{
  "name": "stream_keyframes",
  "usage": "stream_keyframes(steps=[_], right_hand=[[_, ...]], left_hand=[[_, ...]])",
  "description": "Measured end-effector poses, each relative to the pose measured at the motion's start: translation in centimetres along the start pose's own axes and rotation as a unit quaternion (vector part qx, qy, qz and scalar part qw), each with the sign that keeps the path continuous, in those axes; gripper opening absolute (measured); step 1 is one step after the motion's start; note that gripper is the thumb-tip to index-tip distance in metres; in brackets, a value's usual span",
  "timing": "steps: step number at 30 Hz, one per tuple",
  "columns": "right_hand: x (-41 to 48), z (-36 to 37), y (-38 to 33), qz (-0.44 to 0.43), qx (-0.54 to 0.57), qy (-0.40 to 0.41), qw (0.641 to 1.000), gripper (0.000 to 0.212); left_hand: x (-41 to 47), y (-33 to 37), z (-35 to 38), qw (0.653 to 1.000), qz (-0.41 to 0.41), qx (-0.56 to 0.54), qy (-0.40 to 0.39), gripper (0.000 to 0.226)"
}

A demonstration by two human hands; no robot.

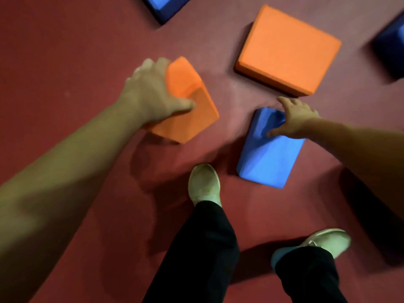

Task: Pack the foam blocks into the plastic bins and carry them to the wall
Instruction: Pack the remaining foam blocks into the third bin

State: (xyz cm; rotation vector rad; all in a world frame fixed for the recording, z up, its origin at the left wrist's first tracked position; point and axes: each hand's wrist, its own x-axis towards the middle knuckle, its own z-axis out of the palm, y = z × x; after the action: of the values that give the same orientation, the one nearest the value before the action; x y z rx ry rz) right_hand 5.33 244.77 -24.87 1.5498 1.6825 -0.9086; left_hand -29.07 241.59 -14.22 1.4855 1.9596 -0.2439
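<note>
Dark red floor mat (65, 51). A wide orange foam block (288, 51) lies flat, untouched. The left hand (150, 92) clamps a smaller orange foam block (192, 114), thumb opposing fingers. The right hand (295, 119) spreads over a flat blue foam block (269, 158)'s far end; its hold is unclear. It should probably wrap that end firmly before lifting.

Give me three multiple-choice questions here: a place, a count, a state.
1. Where does the blue rectangular foam block under the right hand lie? A in a bin; B on the red floor; C atop an orange block.
2. How many orange foam blocks show? A one; B two; C four.
3. The left hand: A hangs empty; B lies on the floor; C grips an orange rectangular foam block.
Answers: B, floor surrounds it; B, one held, the other orange foam block lying flat; C, fingers clasp it.
</note>
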Motion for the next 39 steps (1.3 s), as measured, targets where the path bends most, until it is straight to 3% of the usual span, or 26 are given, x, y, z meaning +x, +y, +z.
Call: stream_keyframes(steps=[4, 9, 12, 16, 18, 22, 30, 35, 39], right_hand=[[1.2, 0.5, 2.4, 0.012, 0.015, -0.044, 0.999, 0.118], [2.1, 2.5, 2.7, 0.028, 0.054, -0.038, 0.997, 0.110], [2.8, 2.6, 3.1, 0.023, 0.061, -0.048, 0.997, 0.123], [3.2, 3.6, 3.7, 0.022, 0.040, -0.092, 0.995, 0.132], [2.8, 5.2, 4.2, 0.026, 0.110, -0.105, 0.988, 0.130], [0.7, 7.4, 5.4, 0.064, 0.282, -0.077, 0.954, 0.128], [-10.4, 4.5, 9.4, 0.090, 0.444, -0.005, 0.891, 0.079], [-20.6, 0.4, 14.7, 0.088, 0.501, 0.099, 0.855, 0.092], [-28.5, -2.7, 21.2, 0.108, 0.576, 0.166, 0.793, 0.083]], left_hand=[[0.5, 8.0, 4.2, 0.998, -0.006, 0.007, 0.067, 0.101], [-0.5, 12.2, 7.9, 0.988, 0.005, 0.010, 0.152, 0.096], [-1.9, 11.6, 8.9, 0.992, 0.042, -0.003, 0.116, 0.102], [-1.4, 10.4, 7.4, 0.996, 0.092, -0.008, 0.007, 0.106], [-0.5, 10.0, 6.8, 0.997, 0.080, 0.004, -0.024, 0.109], [-0.8, 9.9, 7.3, 0.997, 0.062, -0.010, -0.040, 0.111], [-3.7, 13.8, 6.5, 0.996, -0.025, -0.010, -0.079, 0.110], [-10.1, 21.6, 6.7, 0.989, -0.090, -0.071, -0.096, 0.111], [-16.3, 30.1, 5.6, 0.984, -0.077, -0.145, -0.063, 0.094]])
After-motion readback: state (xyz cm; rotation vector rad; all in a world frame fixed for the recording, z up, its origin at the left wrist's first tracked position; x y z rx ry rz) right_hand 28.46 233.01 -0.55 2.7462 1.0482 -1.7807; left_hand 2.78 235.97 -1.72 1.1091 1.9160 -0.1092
